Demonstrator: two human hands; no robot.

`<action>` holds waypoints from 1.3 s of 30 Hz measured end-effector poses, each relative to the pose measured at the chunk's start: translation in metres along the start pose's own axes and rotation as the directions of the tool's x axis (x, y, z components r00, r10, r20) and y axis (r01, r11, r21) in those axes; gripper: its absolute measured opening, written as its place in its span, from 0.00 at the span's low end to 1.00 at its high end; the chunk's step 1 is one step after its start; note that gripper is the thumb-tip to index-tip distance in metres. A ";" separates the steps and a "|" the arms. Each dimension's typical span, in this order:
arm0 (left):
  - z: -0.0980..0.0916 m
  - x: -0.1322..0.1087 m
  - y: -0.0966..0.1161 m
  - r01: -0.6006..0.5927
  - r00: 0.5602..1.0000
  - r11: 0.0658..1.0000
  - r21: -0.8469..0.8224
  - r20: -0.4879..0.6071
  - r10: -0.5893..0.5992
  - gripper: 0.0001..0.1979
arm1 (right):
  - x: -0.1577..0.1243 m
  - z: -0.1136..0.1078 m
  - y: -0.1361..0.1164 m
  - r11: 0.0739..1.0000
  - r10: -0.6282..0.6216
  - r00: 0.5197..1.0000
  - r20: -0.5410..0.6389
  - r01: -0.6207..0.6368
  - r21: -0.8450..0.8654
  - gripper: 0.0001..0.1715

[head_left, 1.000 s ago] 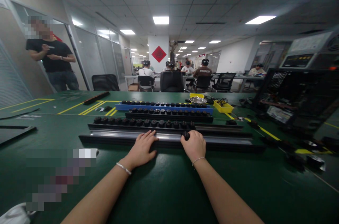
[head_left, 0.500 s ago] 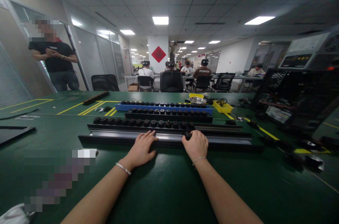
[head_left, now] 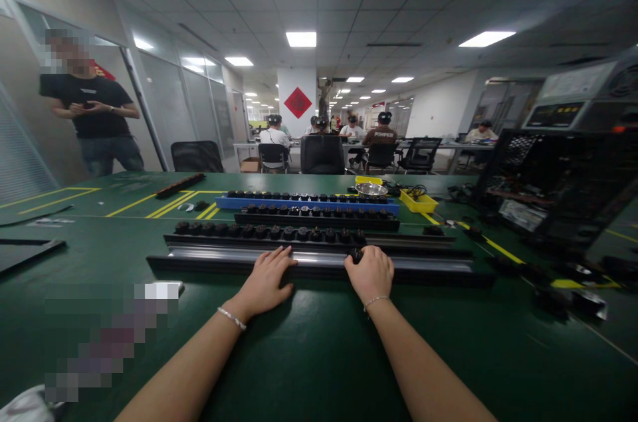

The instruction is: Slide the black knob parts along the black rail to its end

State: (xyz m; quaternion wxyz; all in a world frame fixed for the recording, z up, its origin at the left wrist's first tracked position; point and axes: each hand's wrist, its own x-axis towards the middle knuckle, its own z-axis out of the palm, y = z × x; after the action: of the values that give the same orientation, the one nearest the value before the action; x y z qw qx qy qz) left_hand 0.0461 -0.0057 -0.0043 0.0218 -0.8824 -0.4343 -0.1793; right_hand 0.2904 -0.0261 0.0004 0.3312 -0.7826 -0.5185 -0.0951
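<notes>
In the head view, two bare hands work at the front rail [head_left: 319, 257], a long dark trough with a shiny floor, lying crosswise on a green table [head_left: 309, 355]. The left hand [head_left: 272, 279] lies flattened over the rail's near side, thumb held apart, gripping nothing I can see; it seems to be there to steady the rail. The right hand [head_left: 371, 274], farther right along it, pinches a small black piece [head_left: 355, 254] between thumb and fingers, low over the shiny floor, apparently to guide it; whether the piece touches that floor I cannot tell. Just behind the front rail, a second rail bears a row of black pieces [head_left: 262, 231] along its left part. Beyond come a shorter black rail and a blue rail [head_left: 309, 203]. For room, the rail's bare floor runs past both hands towards its ends, and smooth tabletop stretches before its near edge; behind, the second rail sits close. A computer case [head_left: 528, 173] stands to the rail's right.
</notes>
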 end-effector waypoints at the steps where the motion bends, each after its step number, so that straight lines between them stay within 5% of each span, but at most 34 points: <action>1: 0.000 0.000 0.000 -0.001 1.000 1.000 0.001 -0.001 0.001 0.25 | 0.000 0.000 0.001 1.000 0.003 1.000 -0.002 -0.003 -0.002 0.13; 39: 0.000 0.000 0.000 -0.002 1.000 1.000 -0.005 0.008 0.002 0.25 | 0.011 -0.007 0.021 0.998 0.039 0.997 0.060 -0.036 -0.046 0.16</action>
State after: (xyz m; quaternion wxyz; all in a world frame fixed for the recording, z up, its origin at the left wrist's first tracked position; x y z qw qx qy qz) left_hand 0.0457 -0.0057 -0.0043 0.0183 -0.8835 -0.4333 -0.1770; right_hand 0.3153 -0.0273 0.0025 0.2994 -0.8019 -0.5113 -0.0766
